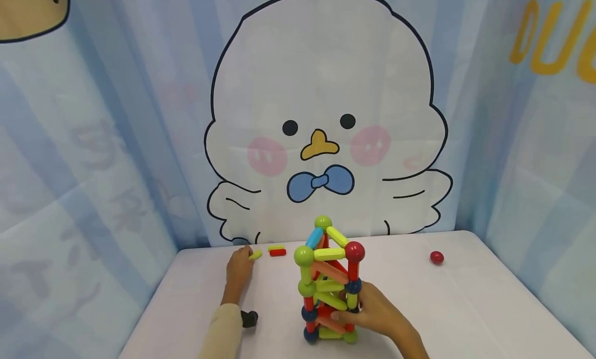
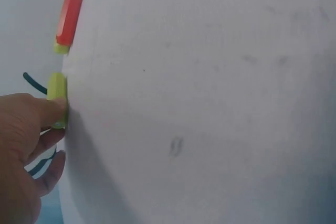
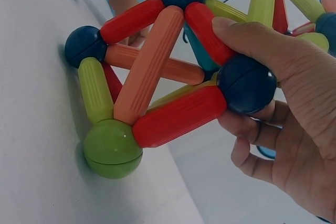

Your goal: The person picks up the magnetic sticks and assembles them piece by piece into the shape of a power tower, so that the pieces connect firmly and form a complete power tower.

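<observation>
A tower of magnetic rods and balls (image 1: pixel 329 254) stands upright on the table, in red, orange, yellow-green and blue. My right hand (image 1: pixel 372 310) grips it low on its right side. In the right wrist view, the thumb of that hand (image 3: pixel 299 77) lies on a red rod and fingers curl behind a dark blue ball (image 3: pixel 247 83). At the table's far left edge, my left hand (image 1: pixel 239 271) pinches a yellow-green magnetic rod (image 2: pixel 56 90) between thumb and finger; the rod lies at the table surface.
Just right of the left hand lie a red rod (image 1: pixel 278 252) and another yellow-green rod (image 1: pixel 276 247), side by side. A red ball (image 1: pixel 436 257) rests at the far right of the table (image 1: pixel 396 266). Behind the table hangs a printed curtain (image 1: pixel 321 79).
</observation>
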Demonstrator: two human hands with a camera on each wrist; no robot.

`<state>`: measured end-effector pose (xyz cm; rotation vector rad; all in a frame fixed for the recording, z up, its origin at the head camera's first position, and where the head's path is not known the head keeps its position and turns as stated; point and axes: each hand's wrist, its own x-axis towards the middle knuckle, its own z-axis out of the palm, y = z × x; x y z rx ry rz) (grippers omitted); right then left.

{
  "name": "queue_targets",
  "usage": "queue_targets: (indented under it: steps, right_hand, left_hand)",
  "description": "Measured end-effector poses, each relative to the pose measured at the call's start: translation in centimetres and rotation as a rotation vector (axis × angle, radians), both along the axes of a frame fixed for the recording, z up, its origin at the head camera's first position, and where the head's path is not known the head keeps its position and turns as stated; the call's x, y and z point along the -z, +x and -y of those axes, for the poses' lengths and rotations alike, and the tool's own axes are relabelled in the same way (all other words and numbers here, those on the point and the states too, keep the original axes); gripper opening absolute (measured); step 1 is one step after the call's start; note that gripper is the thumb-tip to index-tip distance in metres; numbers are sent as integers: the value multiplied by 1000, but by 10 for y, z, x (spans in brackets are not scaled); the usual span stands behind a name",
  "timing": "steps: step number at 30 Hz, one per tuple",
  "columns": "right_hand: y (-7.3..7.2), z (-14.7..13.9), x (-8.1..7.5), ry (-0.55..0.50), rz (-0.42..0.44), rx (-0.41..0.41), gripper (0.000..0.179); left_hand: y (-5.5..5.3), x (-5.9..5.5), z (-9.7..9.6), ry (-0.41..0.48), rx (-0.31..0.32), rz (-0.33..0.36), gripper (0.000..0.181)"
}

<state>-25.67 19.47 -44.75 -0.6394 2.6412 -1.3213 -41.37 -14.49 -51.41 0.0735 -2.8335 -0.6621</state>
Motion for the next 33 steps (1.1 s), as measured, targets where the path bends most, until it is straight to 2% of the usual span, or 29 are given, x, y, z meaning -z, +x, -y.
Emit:
queue_targets:
  steps: [2, 5, 8, 10, 12, 15, 17, 19, 22, 24, 26, 29, 33]
  right_hand:
    - [1, -1, 0, -1, -4, -1, 42]
    - [2, 1, 0, -15, -5, -1, 44]
    - [2, 2, -1, -29, -4, -5, 44]
    - [1, 3, -1, -37, 0, -12, 43]
    - [1, 2, 0, -43, 5, -20, 42]
    - [1, 1, 0, -41, 3, -23, 43]
    - [1, 0, 1, -39, -3, -25, 43]
    - [1, -1, 2, -31, -17, -27, 42]
    - [1, -2, 3, -31, -24, -34, 40]
    - [2, -1, 3, -31, -20, -39, 40]
    - [2, -1, 4, -33, -14, -43, 39]
    - [2, -1, 4, -35, -12, -44, 39]
    - [1, -1, 3, -45, -14, -47, 39]
  left_hand:
    - [0, -1, -2, 35, -5, 27, 20]
    - [0, -3, -2, 84, 26, 36, 27]
    - [1, -11, -2, 177, 91, -27, 29]
    - [3, -21, -4, 276, 134, -70, 29]
    - [7, -38, -9, 417, 179, -83, 28]
    - [16, -71, -24, 640, 257, -63, 30]
    - [25, -98, -38, 768, 344, -67, 32]
    - [36, -123, -53, 829, 455, -92, 33]
    - [53, -156, -75, 864, 626, -136, 35]
    - [63, -172, -87, 850, 701, -163, 35]
    - [69, -185, -98, 831, 745, -182, 34]
    - [73, -196, -111, 767, 782, -198, 32]
    - [71, -198, -121, 674, 812, -191, 31]
